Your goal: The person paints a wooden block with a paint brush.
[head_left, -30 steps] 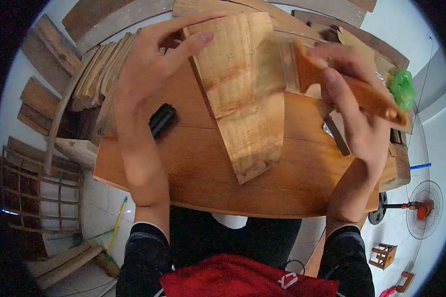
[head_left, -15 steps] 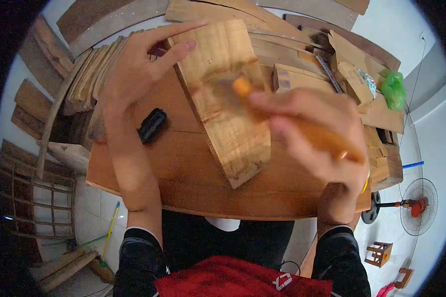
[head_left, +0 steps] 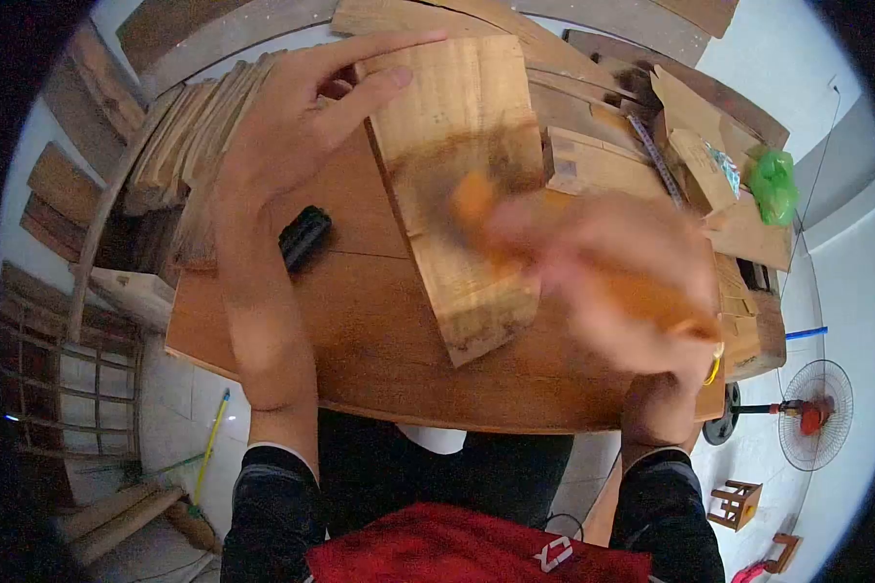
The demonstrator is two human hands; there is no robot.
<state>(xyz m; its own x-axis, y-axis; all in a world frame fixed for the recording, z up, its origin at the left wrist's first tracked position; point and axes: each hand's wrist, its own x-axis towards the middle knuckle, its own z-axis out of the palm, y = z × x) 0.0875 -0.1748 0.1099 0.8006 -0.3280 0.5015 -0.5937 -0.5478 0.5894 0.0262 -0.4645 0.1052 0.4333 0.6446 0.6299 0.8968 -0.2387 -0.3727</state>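
A pale wooden board with dark smudged patches stands out in front of me, over the table. With thumb on its face and fingers along the top left corner, my left hand grips it. My right hand, smeared by motion, is closed around an orange-handled tool. The tool's front end is over the middle of the board; blur hides its working end and whether it touches the wood. A small black object lies on the table beside my left forearm.
The brown wooden table has a curved front edge. Stacked wood pieces stand at the left. Wood blocks, a metal ruler and a green plastic bag lie at the right. A fan stands on the floor.
The board and my left hand have shifted slightly right in view. My right hand and the orange-handled tool sit a little lower and are more blurred.
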